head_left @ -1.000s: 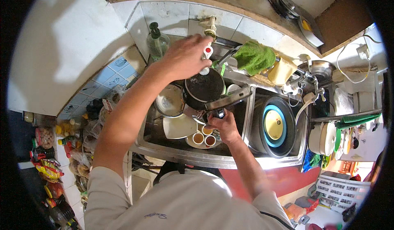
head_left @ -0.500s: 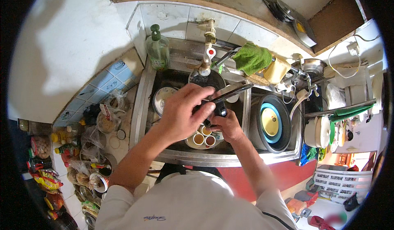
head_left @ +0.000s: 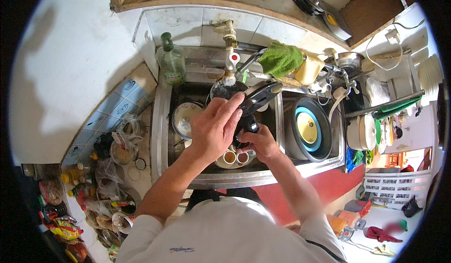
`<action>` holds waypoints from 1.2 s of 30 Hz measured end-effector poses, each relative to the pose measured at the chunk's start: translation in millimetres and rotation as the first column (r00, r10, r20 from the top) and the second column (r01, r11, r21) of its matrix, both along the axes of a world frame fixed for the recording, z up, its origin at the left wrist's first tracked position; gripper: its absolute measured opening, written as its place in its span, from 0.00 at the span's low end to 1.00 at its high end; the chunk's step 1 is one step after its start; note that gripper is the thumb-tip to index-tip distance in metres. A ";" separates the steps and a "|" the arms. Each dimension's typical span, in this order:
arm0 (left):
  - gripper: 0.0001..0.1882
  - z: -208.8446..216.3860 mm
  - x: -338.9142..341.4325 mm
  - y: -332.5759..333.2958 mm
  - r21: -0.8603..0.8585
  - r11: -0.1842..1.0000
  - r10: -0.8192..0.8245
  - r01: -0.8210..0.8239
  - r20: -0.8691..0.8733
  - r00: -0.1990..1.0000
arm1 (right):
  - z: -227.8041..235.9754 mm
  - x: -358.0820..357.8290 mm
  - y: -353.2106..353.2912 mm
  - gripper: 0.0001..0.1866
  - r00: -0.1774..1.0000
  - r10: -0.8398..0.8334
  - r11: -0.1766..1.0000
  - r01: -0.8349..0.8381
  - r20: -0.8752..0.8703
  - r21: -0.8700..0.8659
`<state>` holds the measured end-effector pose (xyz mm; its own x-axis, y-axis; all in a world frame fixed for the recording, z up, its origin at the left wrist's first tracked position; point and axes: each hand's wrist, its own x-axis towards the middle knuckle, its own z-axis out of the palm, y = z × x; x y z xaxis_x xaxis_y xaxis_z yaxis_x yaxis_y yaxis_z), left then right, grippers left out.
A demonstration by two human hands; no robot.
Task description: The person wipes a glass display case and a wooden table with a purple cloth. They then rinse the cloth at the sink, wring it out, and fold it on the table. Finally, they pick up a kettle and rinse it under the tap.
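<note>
Over the left sink basin my hands hold a black object (head_left: 257, 99) with a long flat upper part and a thicker, shiny lower part; its kind I cannot tell. My left hand (head_left: 213, 127) is closed at its left side, fingers pressed against it. My right hand (head_left: 263, 144) grips the lower part, with the thumb across the front. Beneath them, small cups (head_left: 229, 157) with brownish insides stand on a plate (head_left: 224, 165) in the basin. Stacked bowls (head_left: 181, 127) lie to the left, and a round dark pot (head_left: 220, 91) sits under the tap, partly hidden.
A green pump bottle (head_left: 171, 65) stands behind the basin, beside the tap (head_left: 229, 68). Over a pipe hangs a green cloth (head_left: 281, 60). The right basin holds a black tub (head_left: 327, 143) with a blue basin (head_left: 319, 130) inside. Bagged food and jars crowd the left counter.
The black object has turned, so its flat upper part shows more of its broad face. My left hand's fingers have shifted along it. The whole view has moved slightly.
</note>
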<state>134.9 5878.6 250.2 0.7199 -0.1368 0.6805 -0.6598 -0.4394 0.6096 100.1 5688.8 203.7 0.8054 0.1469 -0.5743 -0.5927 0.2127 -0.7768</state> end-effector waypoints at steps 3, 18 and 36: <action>0.21 -1.9 0.7 -0.8 -0.068 0.997 -0.027 0.025 -0.038 0.999 | 1.6 -6.1 -1.8 0.10 1.000 -0.001 1.000 0.000 -0.018 -0.024; 0.08 -5.0 -129.0 3.5 -0.110 0.791 -0.567 0.601 -0.500 0.655 | -80.0 -175.5 -50.6 0.28 0.966 -0.185 0.946 0.125 0.182 0.298; 0.13 17.1 -183.9 -203.4 0.077 0.966 -0.194 0.245 -0.403 0.894 | -29.8 -337.0 -165.7 0.11 0.879 -0.375 0.911 0.409 0.295 -0.061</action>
<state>-49.0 5675.2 267.3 0.8652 -0.3865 0.3194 -0.4691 -0.3990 0.7879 -236.9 5523.1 173.9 0.9092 -0.2679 -0.3187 -0.2428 0.2806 -0.9286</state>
